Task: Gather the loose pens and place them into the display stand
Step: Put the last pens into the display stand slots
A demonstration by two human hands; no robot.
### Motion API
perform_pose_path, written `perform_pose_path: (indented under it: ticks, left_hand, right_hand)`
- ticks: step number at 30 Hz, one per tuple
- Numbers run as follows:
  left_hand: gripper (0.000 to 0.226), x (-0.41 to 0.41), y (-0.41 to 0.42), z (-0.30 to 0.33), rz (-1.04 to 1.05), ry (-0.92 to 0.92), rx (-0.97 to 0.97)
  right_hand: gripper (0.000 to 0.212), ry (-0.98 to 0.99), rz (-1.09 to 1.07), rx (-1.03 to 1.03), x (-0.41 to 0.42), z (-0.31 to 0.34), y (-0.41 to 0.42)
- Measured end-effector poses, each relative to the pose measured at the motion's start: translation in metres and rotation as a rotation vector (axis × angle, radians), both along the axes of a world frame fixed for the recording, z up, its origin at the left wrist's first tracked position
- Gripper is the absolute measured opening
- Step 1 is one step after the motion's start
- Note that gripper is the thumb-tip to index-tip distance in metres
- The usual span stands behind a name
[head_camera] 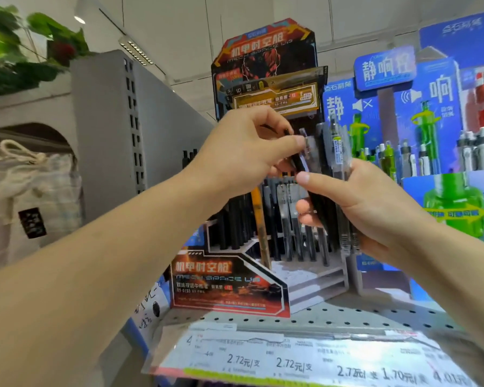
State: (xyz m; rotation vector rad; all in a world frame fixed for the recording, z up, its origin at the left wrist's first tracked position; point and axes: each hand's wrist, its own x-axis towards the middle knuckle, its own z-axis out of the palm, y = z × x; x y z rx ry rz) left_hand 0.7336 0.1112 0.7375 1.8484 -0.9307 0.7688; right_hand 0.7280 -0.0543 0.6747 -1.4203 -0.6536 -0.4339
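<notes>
A black-and-red cardboard display stand [229, 286] stands on the shelf, with several dark pens [288, 219] upright in its stepped slots. My right hand [369, 208] grips a bundle of dark and clear pens [338, 152] upright in front of the stand. My left hand [243, 155] pinches one black pen [298, 160] at the bundle's left side, thumb and fingers curled round its upper part. An orange pencil-like stick [260, 219] leans among the stand's pens.
A blue display stand with green and white pens [419, 157] sits to the right. A perforated metal shelf [347, 317] carries price labels [291, 358] along its front edge. A grey shelf upright [118, 129] and a cloth bag [31, 191] are on the left.
</notes>
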Motion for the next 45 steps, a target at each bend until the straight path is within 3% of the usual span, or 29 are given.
perform_pose_path:
  ticks: [4,6,12,17,33,45]
  left_hand:
    - [0.006,0.005,0.020,0.014,0.061,-0.012,-0.333]
    - [0.008,0.010,0.033,0.017,0.144,-0.113,-0.370]
    - [0.018,0.017,0.030,-0.014,0.432,-0.370,-0.039]
    - [0.018,0.011,0.019,-0.018,0.505,-0.485,0.103]
    - [0.032,0.016,0.007,-0.037,0.754,-0.671,0.498]
    - [0.017,0.008,0.002,0.003,0.805,-0.326,0.884]
  right_hand:
    - [0.005,0.012,-0.101,-0.009,0.000,0.002,-0.008]
    - [0.006,-0.010,-0.131,-0.011,0.003,0.003,-0.011]
    - [0.012,-0.018,-0.174,0.042,0.005,0.005,-0.015]
    - [0.013,-0.036,-0.150,0.022,0.005,0.003,-0.012]
    - [0.017,-0.031,-0.141,0.029,0.010,0.001,-0.011]
    - [0.020,0.043,-0.036,0.205,0.005,0.000,-0.006]
